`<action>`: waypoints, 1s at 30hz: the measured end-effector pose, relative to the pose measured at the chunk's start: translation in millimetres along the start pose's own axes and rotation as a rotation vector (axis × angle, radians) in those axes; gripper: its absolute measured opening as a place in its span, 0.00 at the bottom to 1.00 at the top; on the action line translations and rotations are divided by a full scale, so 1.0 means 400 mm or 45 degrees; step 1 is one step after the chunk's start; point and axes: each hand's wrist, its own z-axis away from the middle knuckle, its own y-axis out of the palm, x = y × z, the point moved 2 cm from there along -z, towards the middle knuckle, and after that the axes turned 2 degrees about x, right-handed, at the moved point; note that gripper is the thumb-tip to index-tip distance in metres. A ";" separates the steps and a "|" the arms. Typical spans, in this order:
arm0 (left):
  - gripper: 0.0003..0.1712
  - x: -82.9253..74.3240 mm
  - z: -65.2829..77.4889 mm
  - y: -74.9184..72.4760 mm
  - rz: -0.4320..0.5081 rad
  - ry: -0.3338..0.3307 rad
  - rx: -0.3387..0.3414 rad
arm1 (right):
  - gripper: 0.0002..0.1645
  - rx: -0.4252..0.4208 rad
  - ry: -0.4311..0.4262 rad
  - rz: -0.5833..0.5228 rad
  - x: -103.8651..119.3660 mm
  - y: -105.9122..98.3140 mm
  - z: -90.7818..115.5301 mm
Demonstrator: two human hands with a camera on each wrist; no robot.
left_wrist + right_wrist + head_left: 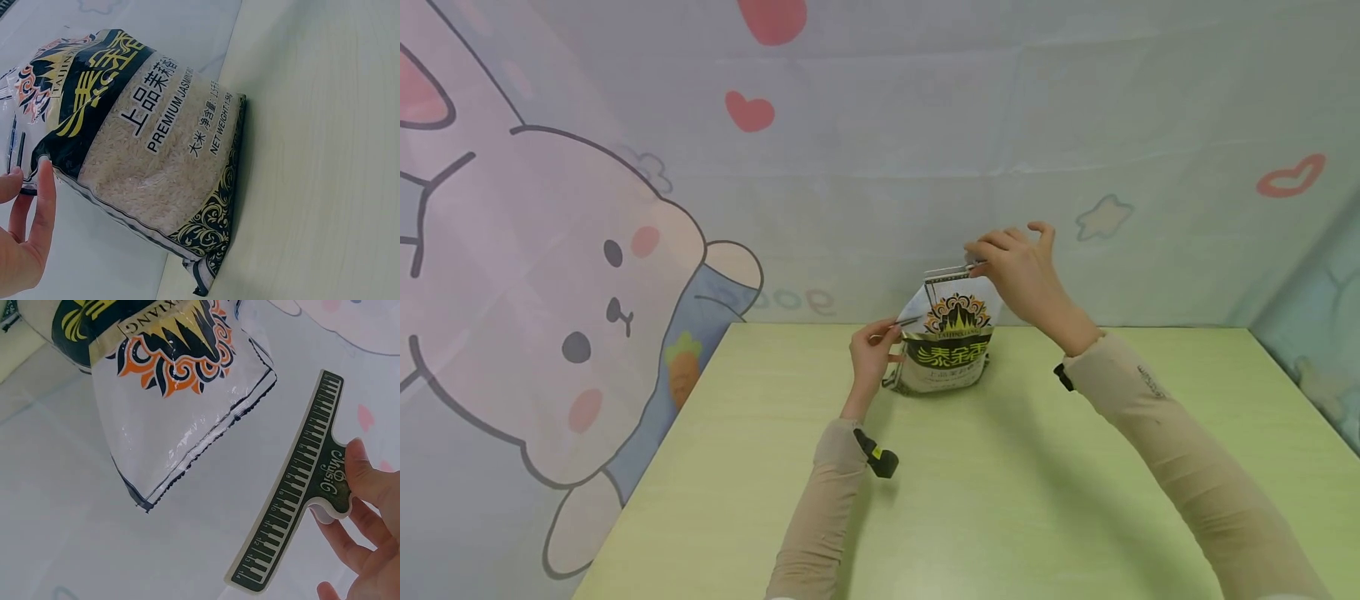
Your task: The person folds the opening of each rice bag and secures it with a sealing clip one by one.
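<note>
The fingers of the left hand (pixel 868 357) pinch the side edge of a rice bag (pixel 943 377) standing on the bench (pixel 970 500) in the head view; the right hand (pixel 1024 279) is at its top, before a cartoon backdrop (pixel 880 150). In the left wrist view, the pinched edge sits between thumb and fingertip. In the right wrist view, thumb and fingers grip a piano-key-patterned clip (pixel 290 481) by its handle; a gap shows between clip and bag.

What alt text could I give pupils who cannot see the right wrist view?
A right hand pinches a long dark green clip printed with piano keys; in this view, a gap separates it from the top edge of a bag with orange-and-black decoration. Behind them is a pale backdrop.
</note>
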 end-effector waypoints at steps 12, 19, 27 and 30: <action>0.14 0.001 -0.001 0.000 -0.016 -0.015 -0.009 | 0.11 0.026 0.009 0.001 0.001 0.024 -0.049; 0.14 0.002 0.001 0.001 -0.012 -0.009 -0.006 | 0.11 0.072 0.020 0.008 0.005 0.037 -0.065; 0.14 0.038 -0.018 -0.004 0.003 -0.013 -0.032 | 0.10 0.153 -0.001 0.078 0.014 0.052 -0.075; 0.14 0.052 -0.021 -0.006 -0.020 0.010 -0.050 | 0.10 0.166 -0.014 0.096 0.019 0.060 -0.073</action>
